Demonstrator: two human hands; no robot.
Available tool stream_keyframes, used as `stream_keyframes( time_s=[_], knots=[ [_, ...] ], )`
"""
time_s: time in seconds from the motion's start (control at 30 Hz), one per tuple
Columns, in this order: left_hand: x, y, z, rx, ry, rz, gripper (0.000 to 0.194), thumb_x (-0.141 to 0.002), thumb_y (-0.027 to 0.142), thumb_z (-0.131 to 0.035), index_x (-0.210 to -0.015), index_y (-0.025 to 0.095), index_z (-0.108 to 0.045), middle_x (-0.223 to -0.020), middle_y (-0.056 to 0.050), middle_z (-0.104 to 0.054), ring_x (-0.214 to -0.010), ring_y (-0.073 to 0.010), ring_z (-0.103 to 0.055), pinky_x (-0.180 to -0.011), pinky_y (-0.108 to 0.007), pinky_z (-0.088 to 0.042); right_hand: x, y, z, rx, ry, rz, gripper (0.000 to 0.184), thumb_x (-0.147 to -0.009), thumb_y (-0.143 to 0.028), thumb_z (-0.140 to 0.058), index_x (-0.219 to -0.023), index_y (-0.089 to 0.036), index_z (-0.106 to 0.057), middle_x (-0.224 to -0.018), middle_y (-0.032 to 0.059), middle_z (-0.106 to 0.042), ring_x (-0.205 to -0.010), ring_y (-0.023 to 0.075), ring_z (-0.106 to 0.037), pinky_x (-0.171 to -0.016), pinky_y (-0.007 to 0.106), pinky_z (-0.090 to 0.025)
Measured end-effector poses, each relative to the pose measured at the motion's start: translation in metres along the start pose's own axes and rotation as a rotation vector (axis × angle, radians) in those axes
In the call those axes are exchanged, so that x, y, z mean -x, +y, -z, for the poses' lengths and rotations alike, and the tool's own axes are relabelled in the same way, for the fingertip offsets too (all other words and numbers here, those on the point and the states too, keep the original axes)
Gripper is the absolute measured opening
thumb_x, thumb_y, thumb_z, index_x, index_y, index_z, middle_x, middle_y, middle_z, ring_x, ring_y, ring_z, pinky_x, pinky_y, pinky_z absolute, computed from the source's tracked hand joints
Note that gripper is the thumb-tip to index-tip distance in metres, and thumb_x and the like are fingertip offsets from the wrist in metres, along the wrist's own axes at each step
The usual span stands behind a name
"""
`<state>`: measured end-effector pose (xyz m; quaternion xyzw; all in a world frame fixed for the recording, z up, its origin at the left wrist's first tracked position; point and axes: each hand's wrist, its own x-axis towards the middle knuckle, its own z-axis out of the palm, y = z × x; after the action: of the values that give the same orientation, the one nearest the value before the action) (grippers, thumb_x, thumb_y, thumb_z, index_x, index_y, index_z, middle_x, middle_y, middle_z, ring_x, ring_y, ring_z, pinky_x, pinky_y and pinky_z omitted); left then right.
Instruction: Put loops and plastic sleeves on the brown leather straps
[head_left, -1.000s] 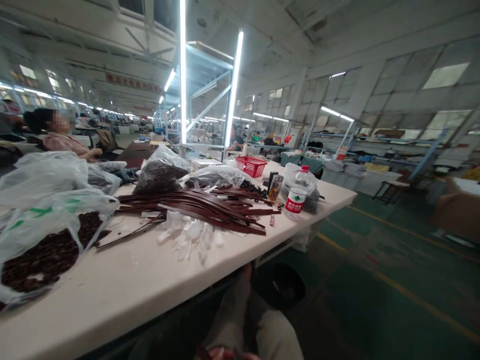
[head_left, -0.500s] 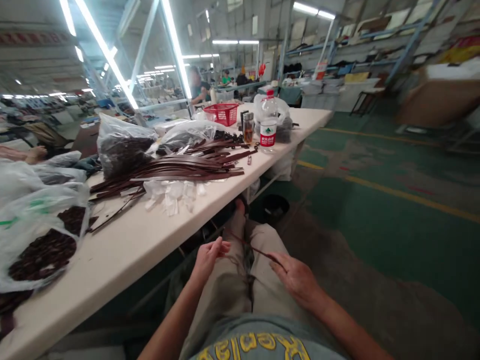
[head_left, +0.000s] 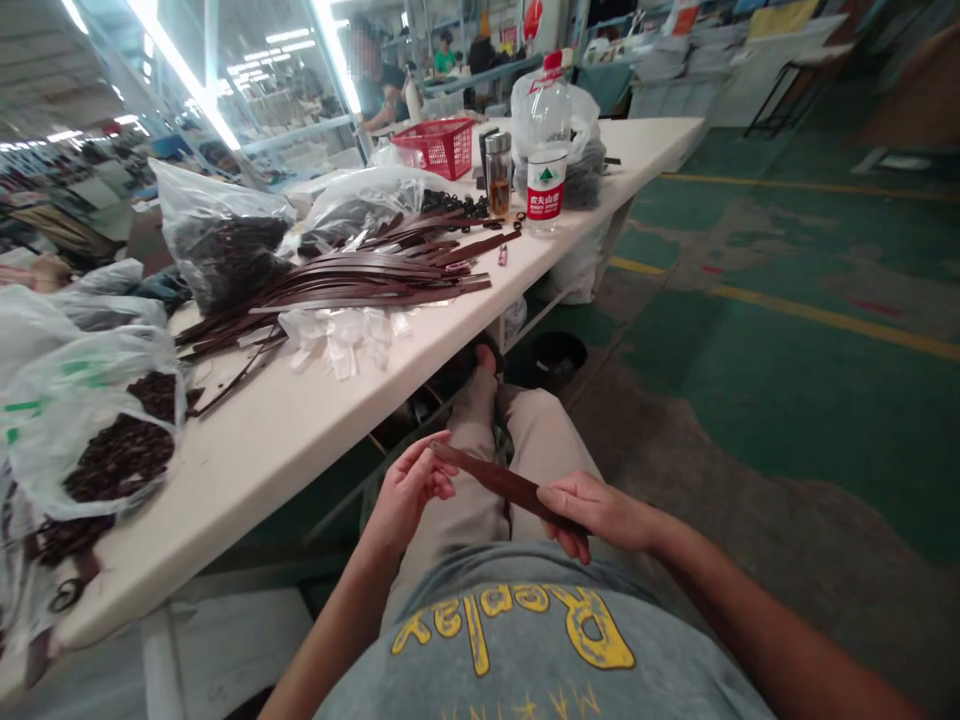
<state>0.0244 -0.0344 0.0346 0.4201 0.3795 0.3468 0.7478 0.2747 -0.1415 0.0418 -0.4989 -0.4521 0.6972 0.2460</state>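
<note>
A flat, dark brown leather-like strap [head_left: 495, 478] stretches between my hands above my lap. My right hand [head_left: 596, 512] is closed round its wider end, thumb on top and fingers beneath. At the narrow tip, my left hand [head_left: 409, 490] pinches with thumb and forefinger, its other fingers loosely curled. On the table to the left lies a pile of similar brown strips [head_left: 375, 278]. Crumpled clear plastic pieces [head_left: 341, 335] sit in front of that pile, near the table edge.
The white table [head_left: 255, 455] runs diagonally along my left. It bears a bag of brown scraps [head_left: 124, 455], a filled clear bag [head_left: 225, 250], a red basket [head_left: 442, 150], a glass flask [head_left: 498, 175] and a large water bottle [head_left: 547, 150]. A black basin [head_left: 559, 355] rests on the floor.
My view has tilted down, bringing both hands and the lap into full view. The strap has turned from edge-on to flat side showing, and my left hand has come to its tip.
</note>
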Motion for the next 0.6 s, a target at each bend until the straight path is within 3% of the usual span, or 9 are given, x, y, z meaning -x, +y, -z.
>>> stream_keyframes(
  time_s=[0.17, 0.4, 0.53, 0.6],
  knots=[
    [0.003, 0.001, 0.002, 0.036, 0.108, 0.051, 0.033, -0.071, 0.035, -0.079, -0.090, 0.011, -0.066, -0.064, -0.001, -0.064, -0.051, -0.0077, -0.056, -0.051, -0.018, -0.044, -0.001, -0.004, -0.003, 0.047, 0.005, 0.003, 0.058, -0.085, -0.071, -0.047, -0.075, -0.016, -0.060, -0.058, -0.0002, -0.063, -0.047, 0.0089, -0.058, -0.047, 0.019, -0.044],
    [0.003, -0.016, 0.000, -0.025, 0.063, 0.045, 0.032, -0.074, 0.041, -0.076, -0.077, 0.013, -0.061, -0.061, 0.000, -0.062, -0.050, -0.0081, -0.054, -0.051, -0.019, -0.042, -0.014, -0.014, -0.012, 0.198, 0.199, 0.059, 0.036, -0.086, -0.050, -0.054, -0.075, -0.017, -0.062, -0.065, 0.0005, -0.066, -0.051, 0.0096, -0.059, -0.051, 0.020, -0.044],
    [-0.001, -0.042, 0.004, -0.117, 0.020, 0.095, 0.044, -0.069, 0.057, -0.076, -0.071, 0.017, -0.060, -0.052, 0.001, -0.058, -0.045, -0.0122, -0.053, -0.047, -0.024, -0.039, -0.030, 0.006, -0.013, 0.376, 0.328, 0.057, 0.022, -0.080, -0.036, -0.053, -0.075, -0.020, -0.067, -0.063, 0.0003, -0.068, -0.051, 0.0130, -0.060, -0.050, 0.023, -0.042],
    [-0.010, -0.054, 0.011, -0.218, 0.060, 0.101, 0.041, -0.071, 0.057, -0.075, -0.072, 0.018, -0.063, -0.057, 0.000, -0.061, -0.053, -0.0172, -0.060, -0.051, -0.028, -0.045, -0.045, 0.020, -0.004, 0.520, 0.397, 0.082, 0.018, -0.073, -0.036, -0.057, -0.069, -0.024, -0.070, -0.062, -0.0005, -0.069, -0.062, 0.0188, -0.066, -0.054, 0.026, -0.043]
  ],
)
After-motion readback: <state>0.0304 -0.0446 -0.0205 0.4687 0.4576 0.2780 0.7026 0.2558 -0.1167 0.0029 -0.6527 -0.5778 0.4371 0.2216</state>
